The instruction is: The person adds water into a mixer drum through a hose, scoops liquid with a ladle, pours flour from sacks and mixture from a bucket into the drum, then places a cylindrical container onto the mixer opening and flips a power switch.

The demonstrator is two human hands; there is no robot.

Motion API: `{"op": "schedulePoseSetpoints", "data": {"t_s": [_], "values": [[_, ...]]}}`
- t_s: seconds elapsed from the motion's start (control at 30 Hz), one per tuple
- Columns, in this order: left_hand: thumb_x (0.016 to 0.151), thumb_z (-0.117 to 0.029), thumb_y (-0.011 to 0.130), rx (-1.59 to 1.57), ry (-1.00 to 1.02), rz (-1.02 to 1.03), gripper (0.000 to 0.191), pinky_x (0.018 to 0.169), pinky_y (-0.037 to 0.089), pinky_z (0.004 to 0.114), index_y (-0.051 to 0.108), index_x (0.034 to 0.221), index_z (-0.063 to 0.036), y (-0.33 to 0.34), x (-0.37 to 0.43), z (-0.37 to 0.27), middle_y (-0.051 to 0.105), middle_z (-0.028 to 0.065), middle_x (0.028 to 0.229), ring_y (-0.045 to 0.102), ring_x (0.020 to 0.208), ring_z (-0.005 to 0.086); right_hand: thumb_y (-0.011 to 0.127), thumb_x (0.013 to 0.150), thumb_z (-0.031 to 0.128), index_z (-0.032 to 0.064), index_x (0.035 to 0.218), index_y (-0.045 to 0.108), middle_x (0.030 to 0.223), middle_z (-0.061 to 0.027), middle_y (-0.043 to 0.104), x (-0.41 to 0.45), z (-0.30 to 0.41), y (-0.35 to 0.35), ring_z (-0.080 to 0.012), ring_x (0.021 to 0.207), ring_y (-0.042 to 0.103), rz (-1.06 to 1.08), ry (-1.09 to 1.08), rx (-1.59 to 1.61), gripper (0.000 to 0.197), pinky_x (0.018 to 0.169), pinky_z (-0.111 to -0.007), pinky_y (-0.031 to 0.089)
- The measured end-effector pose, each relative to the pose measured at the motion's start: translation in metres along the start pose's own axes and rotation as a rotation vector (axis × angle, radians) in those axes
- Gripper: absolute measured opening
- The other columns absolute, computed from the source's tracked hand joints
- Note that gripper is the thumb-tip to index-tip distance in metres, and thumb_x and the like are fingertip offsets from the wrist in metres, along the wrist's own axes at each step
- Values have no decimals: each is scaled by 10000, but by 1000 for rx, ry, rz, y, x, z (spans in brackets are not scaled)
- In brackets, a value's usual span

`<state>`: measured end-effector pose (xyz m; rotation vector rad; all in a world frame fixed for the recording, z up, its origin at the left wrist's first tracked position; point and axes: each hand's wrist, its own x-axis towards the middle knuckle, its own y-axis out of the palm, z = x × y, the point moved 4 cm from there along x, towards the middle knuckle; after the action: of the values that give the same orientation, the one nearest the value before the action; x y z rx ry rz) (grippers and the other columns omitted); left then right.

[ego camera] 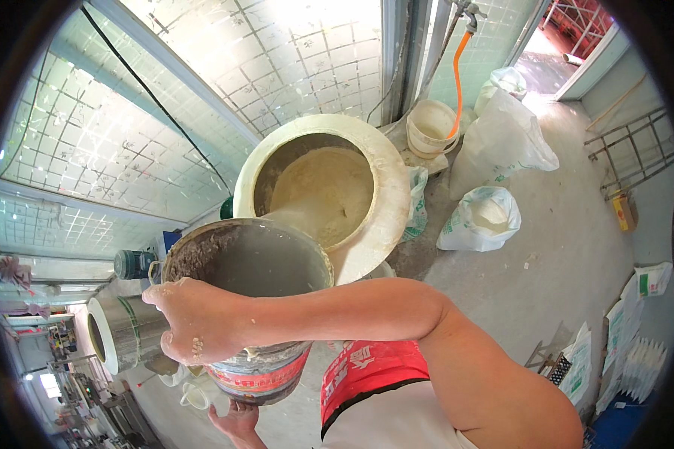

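Note:
My right hand (208,322) grips the near left rim of a crusted plastic bucket (258,367), with my forearm crossing in front of it. Under the bucket's base, my left hand (238,421) supports it from below. Tilted away from me, the bucket has its mouth against the near lip of a large round mixing drum (390,196). Pale powder (326,185) lies inside the drum, and a hazy pale stream or dust spans the bucket's far rim and that powder. The bucket's grey inside shows dark residue along its left wall.
Right of the drum are a white pail (427,123) with an orange hose (459,73), a full sack (500,134) and an open bag of powder (477,219). Left stand a motor (133,264) and another drum (126,331). A metal rack (632,146) leans at the right wall.

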<state>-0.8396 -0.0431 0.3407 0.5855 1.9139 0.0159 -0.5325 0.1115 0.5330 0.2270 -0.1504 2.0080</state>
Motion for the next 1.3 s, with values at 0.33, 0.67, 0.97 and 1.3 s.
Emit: {"op": "schedulePoseSetpoints", "data": {"t_s": [0.33,0.67,0.97,1.3], "values": [[651,-561,498,7,-2,-4,810,954,250,479,326,1213,-3,5,-2,-8,339,114,1230,302,1163,272,481,637,49,-218,974,416,730,-319,541,4,-2,-6,-373,751,581,-51,-74,-6,435,696,-369,451],[645,-539,521,23,3,31,799,950,249,485,340,1194,13,19,-15,-13,353,111,1211,312,1156,269,480,659,17,-212,983,409,609,-273,542,8,-4,-9,-341,638,598,-88,-117,-12,404,604,-360,469],[649,-540,497,56,23,2,781,963,243,488,351,1181,12,25,-20,-14,363,126,1217,332,1155,267,478,667,-7,-188,994,416,601,-260,544,9,-4,-16,-327,610,598,-59,-87,38,379,579,-362,462],[652,-521,534,35,36,21,747,938,257,445,370,1156,5,28,-30,-18,376,84,1184,336,1121,236,465,660,-18,-189,1045,396,614,-263,547,8,-6,-15,-318,612,602,-48,-49,80,427,586,-356,467]]}}
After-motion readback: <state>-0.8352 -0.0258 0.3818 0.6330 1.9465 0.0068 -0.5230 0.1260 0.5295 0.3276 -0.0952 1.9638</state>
